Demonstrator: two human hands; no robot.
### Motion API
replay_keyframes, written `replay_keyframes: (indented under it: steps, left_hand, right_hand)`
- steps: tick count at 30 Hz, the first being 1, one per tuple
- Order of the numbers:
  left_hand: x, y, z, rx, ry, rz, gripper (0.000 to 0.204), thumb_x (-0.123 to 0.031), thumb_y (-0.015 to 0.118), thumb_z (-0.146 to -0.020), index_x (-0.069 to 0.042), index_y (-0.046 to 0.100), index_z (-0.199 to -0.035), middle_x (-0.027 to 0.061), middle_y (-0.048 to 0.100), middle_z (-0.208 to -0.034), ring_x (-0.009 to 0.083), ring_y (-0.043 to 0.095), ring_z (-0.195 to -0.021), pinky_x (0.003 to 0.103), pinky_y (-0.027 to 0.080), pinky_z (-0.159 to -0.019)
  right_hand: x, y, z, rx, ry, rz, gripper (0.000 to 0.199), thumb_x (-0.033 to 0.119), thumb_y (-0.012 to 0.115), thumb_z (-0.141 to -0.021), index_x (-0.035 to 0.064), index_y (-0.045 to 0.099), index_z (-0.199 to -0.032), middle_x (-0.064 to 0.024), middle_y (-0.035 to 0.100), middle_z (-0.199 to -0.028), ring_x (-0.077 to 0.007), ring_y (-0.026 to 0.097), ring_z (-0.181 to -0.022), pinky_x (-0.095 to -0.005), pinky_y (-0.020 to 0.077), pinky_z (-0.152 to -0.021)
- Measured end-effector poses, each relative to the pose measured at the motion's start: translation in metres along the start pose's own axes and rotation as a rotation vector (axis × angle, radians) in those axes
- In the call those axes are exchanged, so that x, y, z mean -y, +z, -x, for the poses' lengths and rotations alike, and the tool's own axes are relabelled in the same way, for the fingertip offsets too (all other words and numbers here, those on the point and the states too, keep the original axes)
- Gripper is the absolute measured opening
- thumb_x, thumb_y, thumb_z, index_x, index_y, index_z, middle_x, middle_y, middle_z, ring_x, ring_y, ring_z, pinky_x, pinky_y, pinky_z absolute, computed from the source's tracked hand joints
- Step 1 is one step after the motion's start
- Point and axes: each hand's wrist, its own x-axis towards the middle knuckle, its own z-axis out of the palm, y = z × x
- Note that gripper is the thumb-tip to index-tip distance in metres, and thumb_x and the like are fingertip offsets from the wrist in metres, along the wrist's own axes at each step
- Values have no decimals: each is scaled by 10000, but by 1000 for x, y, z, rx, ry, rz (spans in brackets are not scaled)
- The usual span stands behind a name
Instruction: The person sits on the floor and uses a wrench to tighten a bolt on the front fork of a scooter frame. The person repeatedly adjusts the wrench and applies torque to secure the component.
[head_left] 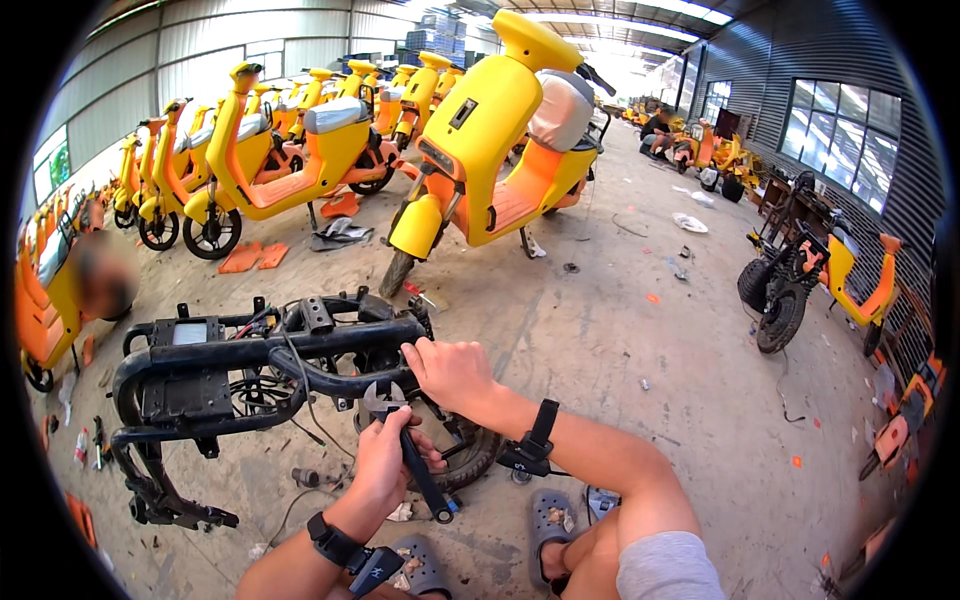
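A stripped black scooter frame (225, 352) lies on its side on the floor in front of me, with loose wires and a wheel (470, 455) at its right end. In my left hand (385, 462) is an adjustable wrench (418, 468), its jaws up near the lower frame tube and its handle pointing down toward me. I cannot tell whether the jaws touch the frame. My right hand (452, 376) grips the right end of the thick upper tube, fingers curled over it. Both wrists wear black straps with small devices.
A yellow scooter (480, 150) stands just beyond the frame, with rows of others (300, 150) at the left. A partly stripped scooter (785, 280) stands at the right. Orange panels (253, 257), cables and scraps litter the concrete floor. A person (658, 130) sits far off.
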Motion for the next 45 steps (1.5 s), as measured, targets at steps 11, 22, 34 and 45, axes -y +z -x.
replay_keyframes:
  steps: [11, 22, 34, 45]
  left_hand:
    - [1, 6, -1, 25, -4, -5, 285, -264, 510, -955, 17, 490, -995, 116, 582, -689, 255, 619, -585, 407, 564, -575]
    - [0, 9, 4, 21, 0, 2, 257, -250, 504, -956, 6, 511, -983, 107, 577, -682, 254, 614, -583, 417, 560, -574]
    - [4, 9, 5, 32, 5, -2, 254, -246, 505, -955, 8, 504, -978, 101, 579, -667, 249, 610, -561, 405, 557, -552]
    - [3, 7, 4, 39, 1, -3, 258, -245, 503, -956, 10, 492, -989, 98, 581, -668, 245, 615, -567, 402, 561, -556]
  right_hand:
    - [3, -11, -1, 147, 57, -3, 359, 416, 546, -919, 78, 569, -804, -159, 634, -612, -348, 634, -542, -456, 484, -494]
    - [2, 0, 20, -7, -37, -30, 195, 266, 534, -940, 77, 519, -892, -124, 623, -659, -329, 628, -557, -425, 475, -452]
    - [4, 4, 16, -96, -83, 70, 226, 288, 569, -910, 84, 488, -854, -79, 583, -602, -279, 624, -498, -386, 477, -412]
    - [6, -3, 15, -78, -85, 56, 209, 264, 561, -919, 83, 485, -847, -84, 589, -617, -267, 634, -516, -372, 484, -423]
